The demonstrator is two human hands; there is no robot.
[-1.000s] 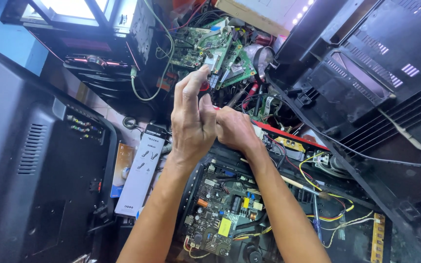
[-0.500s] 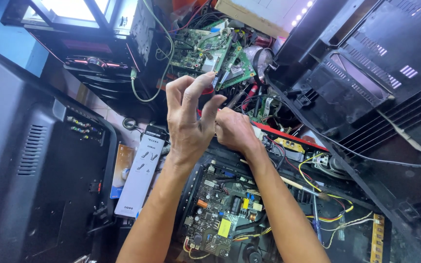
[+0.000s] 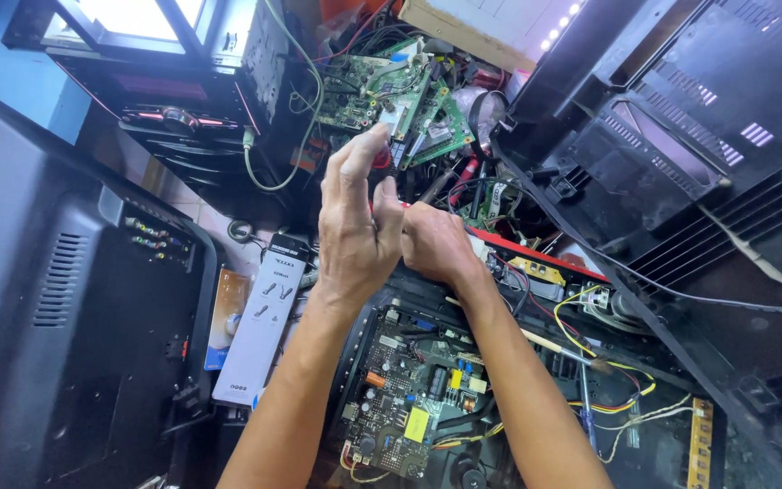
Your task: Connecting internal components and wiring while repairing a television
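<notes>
Both hands meet above the open circuit board (image 3: 414, 398) – left hand (image 3: 355, 226) has its grip pinched on a small red-handled tool (image 3: 380, 161), right hand (image 3: 432, 243) curled shut against it. Looks mid-adjustment; next move needs a steady tip, since wires crowd close.

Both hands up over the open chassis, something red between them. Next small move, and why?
Probably steady the red-handled tool and lower its tip toward the circuit board below. The left hand wraps the tool's handle, the right hand pinches beside it, and both hang above the board without touching it. The tip is hidden, so this is a guess.
</notes>
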